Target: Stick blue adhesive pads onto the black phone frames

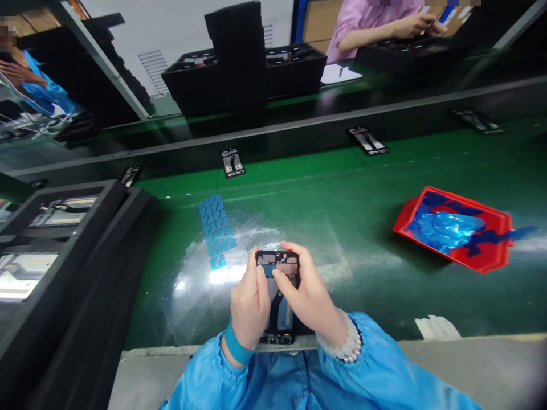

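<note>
An opened smartphone [282, 310] with its inner boards and a dark flex cable showing lies at the table's front edge, between my hands. My left hand [250, 299] is closed around its upper left side, with the thumb near a small blue piece [268, 270] at the top. From the other side, my right hand [310, 287] grips the upper right, its thumb pressing on the phone's inside and its index finger at the top edge. Just beyond my left hand, a sheet of blue stickers [217, 225] lies on clear film [183, 302].
A red bin [487, 263] with crumpled blue film stands at the right. Black foam trays [102, 228] with phone parts fill the left. Several phone frames [232, 163] lie along the back ledge. Across it, a person in a pink sleeve [348, 28] works by black boxes [239, 74].
</note>
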{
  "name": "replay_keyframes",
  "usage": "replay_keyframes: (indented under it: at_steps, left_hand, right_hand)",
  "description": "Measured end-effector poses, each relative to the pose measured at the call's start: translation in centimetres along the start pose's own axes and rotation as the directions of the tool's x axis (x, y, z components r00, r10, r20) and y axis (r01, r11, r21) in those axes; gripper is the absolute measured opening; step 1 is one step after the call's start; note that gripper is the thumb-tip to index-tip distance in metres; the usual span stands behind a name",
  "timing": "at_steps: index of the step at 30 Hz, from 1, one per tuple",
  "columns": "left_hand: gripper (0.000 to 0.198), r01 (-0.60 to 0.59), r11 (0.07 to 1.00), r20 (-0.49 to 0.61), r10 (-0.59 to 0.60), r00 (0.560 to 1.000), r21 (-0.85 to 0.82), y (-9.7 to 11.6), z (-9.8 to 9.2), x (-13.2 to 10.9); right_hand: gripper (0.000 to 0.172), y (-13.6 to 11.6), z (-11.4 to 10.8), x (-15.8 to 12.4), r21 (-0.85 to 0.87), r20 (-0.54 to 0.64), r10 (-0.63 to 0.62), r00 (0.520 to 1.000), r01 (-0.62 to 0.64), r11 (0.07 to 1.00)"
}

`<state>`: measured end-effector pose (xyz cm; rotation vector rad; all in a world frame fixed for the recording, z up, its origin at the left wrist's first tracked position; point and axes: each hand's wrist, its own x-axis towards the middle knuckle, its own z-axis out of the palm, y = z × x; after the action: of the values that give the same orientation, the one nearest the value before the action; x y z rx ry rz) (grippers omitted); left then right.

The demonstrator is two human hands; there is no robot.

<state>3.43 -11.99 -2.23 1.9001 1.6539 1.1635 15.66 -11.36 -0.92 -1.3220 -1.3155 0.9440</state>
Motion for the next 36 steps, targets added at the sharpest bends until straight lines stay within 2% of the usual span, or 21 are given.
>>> replay_keyframes:
  at_steps: [2,5,8,10,12,17,19,21,24,26,30,33,36]
  left_hand:
    - [0.043,-0.054,0.998,0.035,0.053,0.998,0.044,0.1,-0.1,0.1]
    - [0.046,-0.127,0.988,0.124,0.116,0.985,0.083,0.3,-0.3,0.1]
    - [0.048,-0.138,0.989,0.176,0.128,0.976,0.048,0.6,-0.6,0.2]
    - [0.048,-0.115,0.993,0.183,0.112,0.977,0.004,0.8,-0.8,0.3]
    - [0.048,-0.083,0.996,0.186,0.086,0.979,-0.028,0.8,-0.9,0.2]
    - [0.048,-0.092,0.992,0.233,0.109,0.966,-0.082,0.7,-1.0,0.2]
    - [0.049,-0.115,0.987,0.248,0.14,0.959,-0.112,0.6,-1.1,0.3]
    - [0.05,-0.126,0.982,0.253,0.159,0.954,-0.141,0.6,-1.2,0.3]
    - [0.055,-0.115,0.974,0.29,0.17,0.942,-0.195,0.4,-1.6,0.3]
    - [0.061,-0.089,0.968,0.341,0.168,0.925,-0.237,0.4,-1.8,0.3]
    - [0.069,0.042,0.96,0.439,0.088,0.894,-0.278,0.3,-2.0,0.2]
    - [0.064,0.222,0.914,0.458,-0.046,0.888,-0.34,0.4,-1.7,0.3]
    - [0.057,0.365,0.819,0.418,-0.172,0.892,-0.442,0.6,-1.2,0.3]
  right_hand:
    - [0.036,-0.1,-0.1,0.1,0.006,0.023,0.033,0.999,-0.033,0.999]
    - [0.033,-0.1,0.1,0.1,0.032,-0.036,0.078,0.996,-0.077,0.997]
    - [0.032,0.0,0.3,0.1,0.081,-0.071,0.08,0.994,-0.075,0.994]
    - [0.032,0.0,-0.1,0.4,0.071,0.007,0.061,0.998,-0.062,0.996]
    - [0.033,-0.1,-1.0,1.0,0.028,0.154,0.025,0.988,-0.03,0.999]
    - [0.023,-1.5,-4.0,3.1,-0.184,0.435,-0.111,0.893,0.209,0.96]
    - [0.02,-2.2,-4.7,3.7,-0.265,0.506,-0.092,0.858,0.257,0.929]
    - [0.016,-2.7,-4.9,4.0,-0.309,0.533,-0.059,0.844,0.259,0.915]
    - [0.012,-2.7,-4.3,3.9,-0.265,0.5,-0.047,0.865,0.204,0.942]
    - [0.014,-2.2,-3.5,3.6,-0.209,0.424,-0.011,0.906,0.11,0.972]
    - [0.02,-1.0,-2.2,2.9,-0.16,0.289,0.104,0.952,-0.059,0.985]
    - [0.016,-0.5,-2.1,2.8,-0.175,0.283,0.054,0.958,-0.003,0.984]
    - [0.018,-0.4,-2.4,2.5,-0.265,0.206,-0.151,0.967,0.204,0.942]
